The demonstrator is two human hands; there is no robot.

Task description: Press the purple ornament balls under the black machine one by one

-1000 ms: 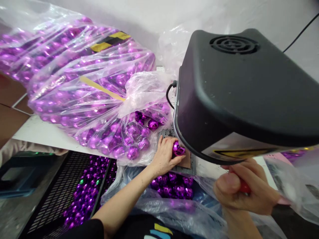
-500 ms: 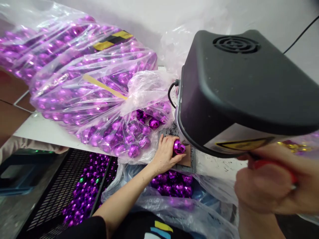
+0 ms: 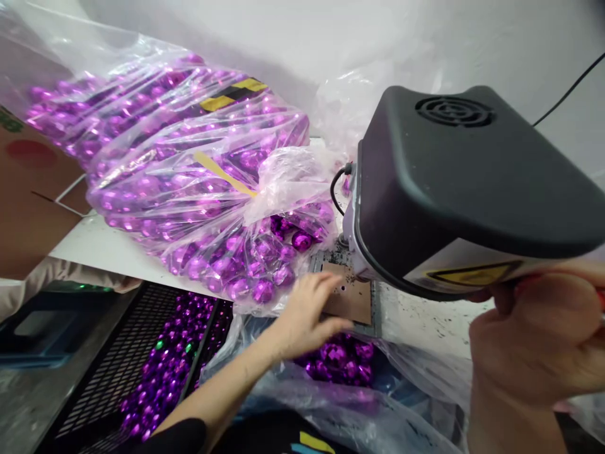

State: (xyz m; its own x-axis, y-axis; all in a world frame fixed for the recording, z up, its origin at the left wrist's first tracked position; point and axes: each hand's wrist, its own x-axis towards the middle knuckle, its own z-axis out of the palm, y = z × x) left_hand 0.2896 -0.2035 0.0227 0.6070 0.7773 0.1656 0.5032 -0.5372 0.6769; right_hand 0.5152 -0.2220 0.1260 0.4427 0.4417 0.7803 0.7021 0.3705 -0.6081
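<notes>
My left hand (image 3: 307,312) hovers with fingers apart and slightly blurred, holding nothing, over the front edge of a brown cardboard pad (image 3: 352,296) under the black machine head (image 3: 472,183). Just below my hand an open plastic bag (image 3: 340,362) holds several faceted purple balls. My right hand (image 3: 534,340) is closed in a fist around a red handle (image 3: 601,296) at the machine's lower right; most of the handle is hidden by my fingers.
A large clear bag of purple balls (image 3: 189,176) lies on the white table (image 3: 99,249) left of the machine. A black mesh crate (image 3: 155,372) with more balls sits below. A cardboard box (image 3: 28,189) and someone's pale sleeve (image 3: 57,274) are at the left.
My left hand let go of the purple ball it held on the pad and pulled back toward the lower bag. My right hand rose with the red handle.
</notes>
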